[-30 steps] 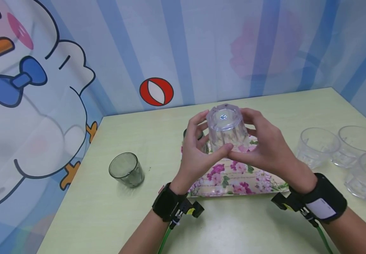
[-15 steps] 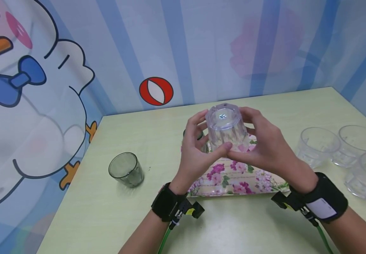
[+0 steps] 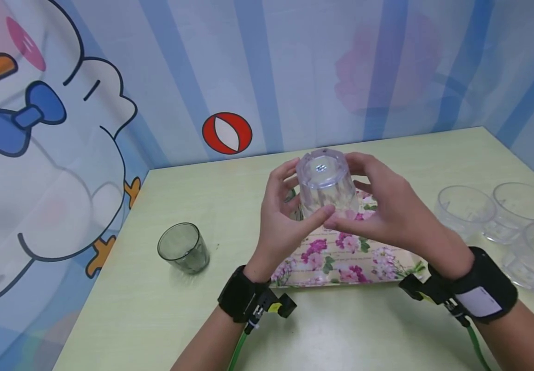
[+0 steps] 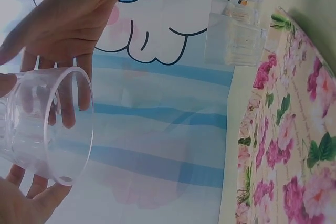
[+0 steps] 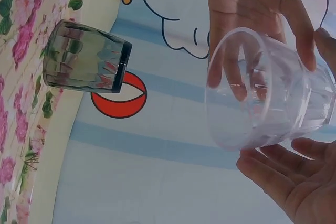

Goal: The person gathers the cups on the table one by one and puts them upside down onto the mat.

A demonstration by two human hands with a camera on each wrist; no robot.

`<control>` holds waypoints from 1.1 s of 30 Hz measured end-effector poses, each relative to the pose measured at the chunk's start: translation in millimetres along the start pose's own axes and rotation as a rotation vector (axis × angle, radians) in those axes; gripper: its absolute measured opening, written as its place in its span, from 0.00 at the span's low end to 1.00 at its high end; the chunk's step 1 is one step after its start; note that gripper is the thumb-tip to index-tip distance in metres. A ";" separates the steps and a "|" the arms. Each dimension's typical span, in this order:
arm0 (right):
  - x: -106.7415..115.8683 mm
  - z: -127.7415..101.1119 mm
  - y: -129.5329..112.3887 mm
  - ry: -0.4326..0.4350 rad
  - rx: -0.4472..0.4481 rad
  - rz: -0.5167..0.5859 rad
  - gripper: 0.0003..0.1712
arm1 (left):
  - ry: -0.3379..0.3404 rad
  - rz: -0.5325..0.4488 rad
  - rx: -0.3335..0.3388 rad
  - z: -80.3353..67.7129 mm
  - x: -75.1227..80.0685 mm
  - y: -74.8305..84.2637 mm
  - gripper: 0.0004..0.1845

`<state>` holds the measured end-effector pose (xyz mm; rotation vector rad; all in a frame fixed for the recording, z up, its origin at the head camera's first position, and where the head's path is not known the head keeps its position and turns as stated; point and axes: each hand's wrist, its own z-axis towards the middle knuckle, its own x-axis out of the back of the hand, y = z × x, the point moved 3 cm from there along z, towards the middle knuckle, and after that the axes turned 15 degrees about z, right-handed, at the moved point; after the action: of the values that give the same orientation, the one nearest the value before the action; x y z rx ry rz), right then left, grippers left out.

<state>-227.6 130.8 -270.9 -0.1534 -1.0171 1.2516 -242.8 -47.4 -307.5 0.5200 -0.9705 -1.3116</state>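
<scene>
Between my two hands a clear tumbler [image 3: 324,183] is held upside down above a flowered tray [image 3: 336,263], its base facing up. My left hand [image 3: 282,216] holds it from the left, and my right hand [image 3: 387,211] from the right, with the thumbs meeting low at the near side. In the right wrist view the tumbler's open rim [image 5: 231,142] faces the tray side, and right fingertips touch its wall. Just behind my left hand, a smoky grey glass [image 5: 86,56] stands upside down on the tray, mostly hidden in the head view.
Another smoky glass [image 3: 184,248] stands upright on the table left of the tray. To the right are three clear tumblers [image 3: 463,211], rims up and close together. A printed wall [image 3: 294,77] borders the table's [image 3: 127,319] far edge.
Both hands have shifted slightly left and up with the tumbler. The right wrist has swung a little outward to the right. The other glasses have stayed where they were.
</scene>
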 end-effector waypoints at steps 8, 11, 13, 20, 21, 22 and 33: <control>17.5 7.8 -3.4 0.002 0.020 0.000 0.49 | -0.015 0.054 0.013 -3.0 -0.9 -3.0 0.44; 19.8 10.3 -3.4 -0.031 -0.009 0.026 0.48 | -0.028 0.055 -0.005 -3.7 -2.2 -3.4 0.42; 20.5 10.7 -2.7 -0.057 -0.045 0.047 0.47 | -0.039 0.054 -0.022 -4.0 -3.6 -3.6 0.41; 22.4 8.6 -1.3 -0.094 -0.091 0.098 0.44 | -0.055 0.062 -0.045 -5.9 -6.0 -2.4 0.40; 22.6 8.3 -1.3 -0.093 -0.089 0.099 0.43 | -0.057 0.061 -0.043 -6.0 -6.1 -2.1 0.41; 22.6 8.0 -1.2 -0.091 -0.086 0.098 0.42 | -0.060 0.058 -0.042 -6.0 -6.3 -1.9 0.41; 21.4 5.8 -0.2 -0.056 -0.065 0.085 0.37 | -0.066 0.068 -0.060 -4.8 -7.6 -0.7 0.41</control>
<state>-232.4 146.1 -255.7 -0.2149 -1.1100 1.3059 -239.0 -41.3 -312.8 0.3965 -0.9918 -1.2998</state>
